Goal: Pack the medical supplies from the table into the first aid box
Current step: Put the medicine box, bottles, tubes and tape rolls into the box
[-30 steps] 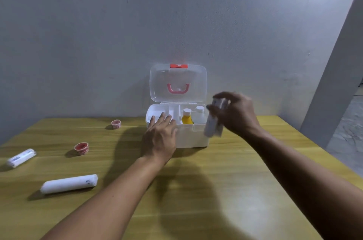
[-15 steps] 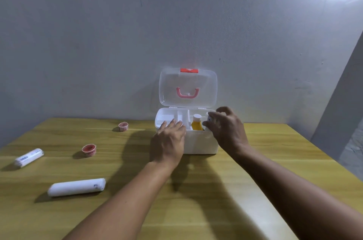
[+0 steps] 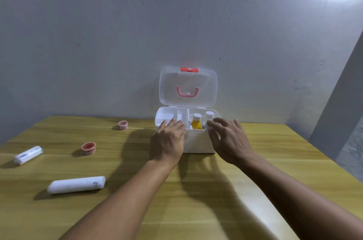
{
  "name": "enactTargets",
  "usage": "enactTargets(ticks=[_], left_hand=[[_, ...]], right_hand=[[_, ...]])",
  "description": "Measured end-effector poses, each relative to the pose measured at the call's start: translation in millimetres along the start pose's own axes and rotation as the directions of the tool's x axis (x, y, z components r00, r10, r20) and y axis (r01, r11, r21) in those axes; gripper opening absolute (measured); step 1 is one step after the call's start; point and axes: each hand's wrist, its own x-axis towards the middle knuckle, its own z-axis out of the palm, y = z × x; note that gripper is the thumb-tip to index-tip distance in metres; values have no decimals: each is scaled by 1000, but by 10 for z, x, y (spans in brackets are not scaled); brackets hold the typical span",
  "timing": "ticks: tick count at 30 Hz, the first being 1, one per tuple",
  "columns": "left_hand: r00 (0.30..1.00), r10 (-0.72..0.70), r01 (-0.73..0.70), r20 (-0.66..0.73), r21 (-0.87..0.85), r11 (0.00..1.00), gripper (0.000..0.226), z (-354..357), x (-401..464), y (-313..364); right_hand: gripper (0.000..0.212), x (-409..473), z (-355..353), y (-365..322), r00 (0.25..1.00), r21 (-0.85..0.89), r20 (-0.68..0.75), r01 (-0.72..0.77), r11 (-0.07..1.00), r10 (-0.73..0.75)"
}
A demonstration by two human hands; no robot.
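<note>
The white first aid box [image 3: 198, 143] stands at the table's far side with its clear lid [image 3: 188, 86] up. Inside its tray stand a yellow bottle [image 3: 196, 122] and a white-capped bottle [image 3: 209, 115]. My left hand [image 3: 169, 141] rests flat on the box's front left rim, holding nothing. At the front right corner my right hand [image 3: 227, 139] hovers with fingers spread and nothing in it. On the table to the left lie a long white roll [image 3: 76, 184], a shorter wrapped roll [image 3: 28, 155] and two red tape rolls [image 3: 88, 148] [image 3: 123, 125].
The wooden table [image 3: 196, 200] runs to a grey wall behind the box. Its right edge drops off beside a grey wall corner [image 3: 337, 106]. A bright light glares at the top right.
My right hand carried a white tube to the box, set it down inside and now has opened. My left hand has stayed on the box's rim.
</note>
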Motion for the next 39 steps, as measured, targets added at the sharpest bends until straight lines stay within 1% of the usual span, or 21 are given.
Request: enactTargets(ticks=[2, 4, 6, 8, 10, 13, 15, 16, 18, 20, 22, 24, 25, 27, 29, 31, 34, 39], left_hand=[[1000, 4, -4, 15, -3, 1000, 15, -5, 6, 2], [1000, 14, -14, 27, -7, 1000, 14, -8, 5, -6], [997, -3, 6, 76, -43, 999, 26, -17, -16, -25], [991, -49, 58, 126, -68, 996, 44, -65, -66, -73], [985, -106, 116, 139, -63, 991, 53, -181, -150, -155], [971, -190, 195, 143, -24, 981, 52, -471, -286, -307], [948, -265, 269, 177, 0, 963, 45, -732, -392, -450], [925, -309, 312, 220, 20, 950, 44, -848, -442, -525], [842, -421, 409, 339, 109, 906, 47, -1102, -567, -707], [742, -495, 464, 453, 187, 866, 51, -1316, -693, -887], [681, -521, 481, 515, 221, 848, 51, -1447, -799, -1033], [655, -536, 504, 533, 220, 835, 48, -1504, -886, -1126], [653, -536, 515, 535, 206, 832, 44, -1511, -914, -1146], [654, -533, 527, 536, 182, 830, 27, -1500, -948, -1153], [661, -528, 525, 533, 175, 833, 18, -1492, -955, -1140], [668, -529, 525, 524, 171, 834, 20, -1485, -947, -1140], [663, -528, 529, 530, 167, 832, 24, -1485, -944, -1164], [655, -511, 516, 557, 164, 841, 17, -1478, -907, -1247]], right_hand=[[44, 7, -20, -1, 1000, 40, -1, -14, 999, 14], [45, 45, -30, -1, 995, 141, -10, -94, 986, 96], [50, 80, -5, -15, 977, 226, 24, -214, 950, 214], [59, 88, 43, -67, 956, 280, 75, -292, 914, 283], [65, 65, 124, -129, 954, 277, 118, -297, 914, 274], [67, 32, 208, -179, 956, 254, 137, -288, 923, 260], [69, 26, 246, -193, 955, 266, 112, -295, 918, 275], [69, 26, 250, -181, 955, 270, 93, -295, 916, 280], [69, 18, 268, -203, 957, 278, 64, -289, 916, 282], [67, -18, 297, -250, 968, 238, -5, -243, 940, 252], [60, -73, 334, -298, 978, 145, -115, -157, 977, 174], [54, -125, 373, -387, 983, 39, -184, -2, 999, 9], [54, -137, 398, -436, 978, 0, -179, 110, 994, -109], [53, -124, 443, -546, 939, -43, -117, 322, 946, -325], [56, -66, 462, -670, 902, -66, -45, 427, 902, -430], [57, 16, 470, -761, 894, -71, 8, 448, 891, -449], [55, 63, 501, -825, 904, -56, 76, 424, 904, -420], [57, 30, 544, -830, 912, -77, 22, 411, 909, -410]])
